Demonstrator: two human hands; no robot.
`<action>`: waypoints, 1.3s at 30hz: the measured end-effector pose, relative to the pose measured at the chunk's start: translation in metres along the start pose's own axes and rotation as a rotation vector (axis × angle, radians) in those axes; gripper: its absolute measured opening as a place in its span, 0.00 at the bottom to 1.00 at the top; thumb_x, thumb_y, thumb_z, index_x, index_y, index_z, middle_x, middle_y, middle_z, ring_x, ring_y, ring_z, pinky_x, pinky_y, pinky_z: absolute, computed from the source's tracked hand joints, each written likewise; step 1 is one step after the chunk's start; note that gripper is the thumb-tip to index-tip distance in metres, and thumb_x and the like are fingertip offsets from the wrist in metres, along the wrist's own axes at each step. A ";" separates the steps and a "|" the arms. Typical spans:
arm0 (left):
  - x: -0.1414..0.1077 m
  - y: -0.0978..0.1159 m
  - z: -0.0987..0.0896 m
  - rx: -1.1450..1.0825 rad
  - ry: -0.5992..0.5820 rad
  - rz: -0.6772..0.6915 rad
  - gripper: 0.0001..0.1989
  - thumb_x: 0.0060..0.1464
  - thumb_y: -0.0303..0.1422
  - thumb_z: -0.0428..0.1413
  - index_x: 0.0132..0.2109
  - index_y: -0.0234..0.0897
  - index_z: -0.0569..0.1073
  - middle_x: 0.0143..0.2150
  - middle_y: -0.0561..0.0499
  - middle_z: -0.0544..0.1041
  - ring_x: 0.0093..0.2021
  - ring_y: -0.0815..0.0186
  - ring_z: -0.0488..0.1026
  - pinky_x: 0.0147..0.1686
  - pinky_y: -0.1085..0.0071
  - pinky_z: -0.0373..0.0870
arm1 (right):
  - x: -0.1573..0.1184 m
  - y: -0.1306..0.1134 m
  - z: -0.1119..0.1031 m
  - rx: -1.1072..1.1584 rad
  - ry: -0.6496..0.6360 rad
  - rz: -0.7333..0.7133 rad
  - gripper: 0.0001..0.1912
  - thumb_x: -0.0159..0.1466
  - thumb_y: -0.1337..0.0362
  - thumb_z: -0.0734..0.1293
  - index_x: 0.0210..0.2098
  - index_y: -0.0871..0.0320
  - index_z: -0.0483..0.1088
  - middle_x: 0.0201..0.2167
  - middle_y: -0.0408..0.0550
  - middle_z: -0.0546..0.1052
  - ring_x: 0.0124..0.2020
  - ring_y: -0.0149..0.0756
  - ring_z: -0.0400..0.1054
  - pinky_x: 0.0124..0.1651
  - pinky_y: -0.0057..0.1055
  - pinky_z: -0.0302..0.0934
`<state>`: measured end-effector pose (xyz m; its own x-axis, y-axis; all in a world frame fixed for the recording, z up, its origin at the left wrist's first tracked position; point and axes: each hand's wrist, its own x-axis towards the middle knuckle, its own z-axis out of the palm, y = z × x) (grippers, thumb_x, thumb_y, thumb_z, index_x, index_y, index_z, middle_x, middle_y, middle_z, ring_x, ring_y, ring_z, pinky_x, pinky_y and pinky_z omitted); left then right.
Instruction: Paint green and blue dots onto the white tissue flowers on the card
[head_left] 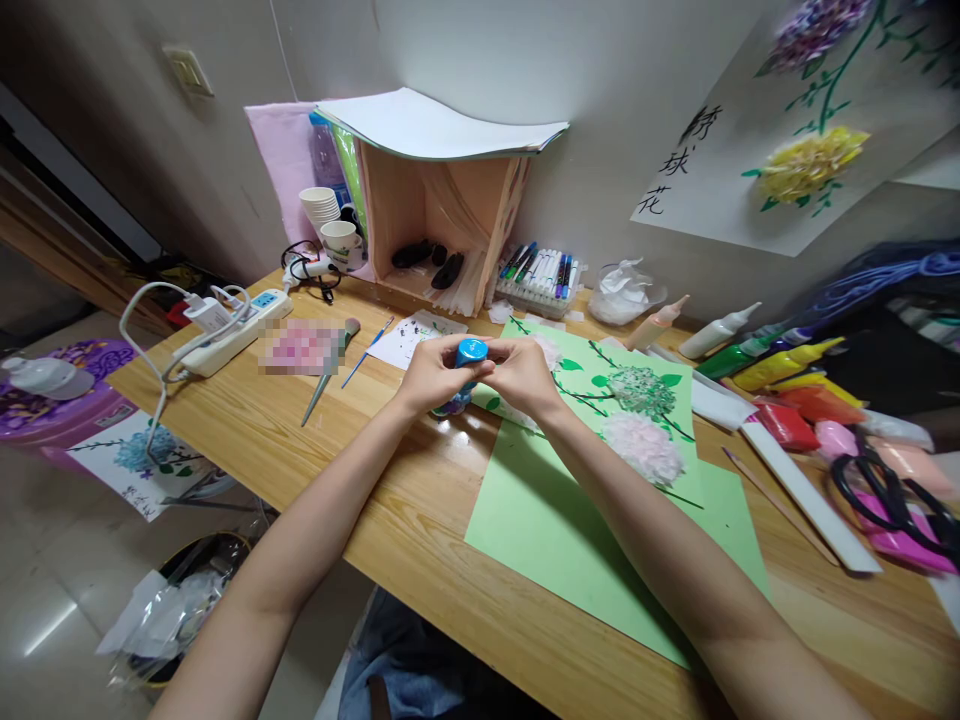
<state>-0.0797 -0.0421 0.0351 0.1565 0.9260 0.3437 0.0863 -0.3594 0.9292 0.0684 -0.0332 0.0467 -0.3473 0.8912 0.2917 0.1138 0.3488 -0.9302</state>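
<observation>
A small bottle with a blue cap stands upright between my hands over the wooden table. My left hand curls around its left side, and my right hand closes in from the right, thumbs meeting in front. Most of the bottle is hidden by the fingers; a patterned lower part shows beneath. Just right of my hands lies a green sheet with stems, leaves, a green fluffy flower and a pale pink one. It overlaps a plain green sheet, which my right forearm crosses.
A large brush and a thin blue brush lie to the left, near a power strip. Behind are a wooden box, a marker case and a plastic bowl. Paint bottles and black scissors sit right.
</observation>
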 end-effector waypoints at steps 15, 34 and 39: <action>0.001 -0.004 0.002 -0.062 0.037 -0.030 0.25 0.35 0.45 0.72 0.39 0.34 0.83 0.36 0.46 0.83 0.39 0.57 0.79 0.43 0.63 0.74 | 0.002 0.001 -0.001 -0.055 -0.002 -0.001 0.11 0.49 0.62 0.74 0.31 0.61 0.81 0.34 0.49 0.83 0.35 0.42 0.77 0.38 0.31 0.70; 0.000 -0.001 0.001 -0.045 0.041 -0.029 0.23 0.36 0.43 0.72 0.39 0.34 0.83 0.34 0.47 0.82 0.37 0.57 0.78 0.42 0.62 0.75 | 0.001 0.001 0.000 -0.027 0.004 -0.033 0.11 0.48 0.68 0.69 0.31 0.61 0.80 0.32 0.47 0.83 0.33 0.39 0.76 0.36 0.29 0.68; 0.000 0.001 0.001 -0.045 0.045 -0.045 0.23 0.34 0.44 0.72 0.38 0.35 0.83 0.33 0.48 0.82 0.37 0.58 0.78 0.42 0.62 0.75 | 0.001 0.001 0.001 -0.014 0.013 -0.034 0.10 0.49 0.66 0.71 0.31 0.61 0.80 0.31 0.47 0.82 0.33 0.39 0.75 0.36 0.29 0.68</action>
<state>-0.0786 -0.0428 0.0361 0.1094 0.9456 0.3064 0.0473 -0.3129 0.9486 0.0674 -0.0328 0.0458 -0.3394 0.8822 0.3264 0.1147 0.3833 -0.9165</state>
